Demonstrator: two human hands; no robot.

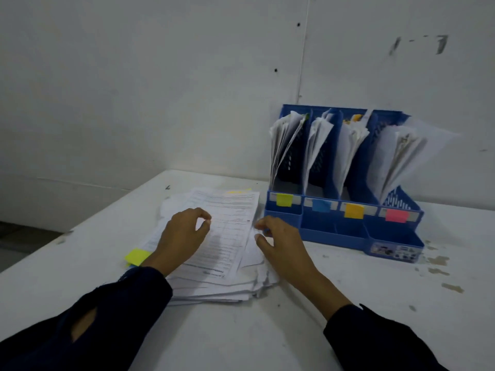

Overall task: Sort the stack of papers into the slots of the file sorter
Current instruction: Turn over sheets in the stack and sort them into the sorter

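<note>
Head view: left hand (184, 231) loosely curled, empty, over the paper stack (214, 253); right hand (278, 239) fingers its right edge, beside the file sorter (345, 223).

A loose stack of printed white papers (214, 242) lies flat on the desk, edges ragged, a yellow-green tab jutting from its near left corner. Just right stands the blue four-slot file sorter (345, 223), each slot holding leaning sheets and labelled green, blue, orange, pink.

Head view: worn on the person's head, facing forward and down.
Range: close over the white table (294, 330), toward the wall (160, 76).
</note>
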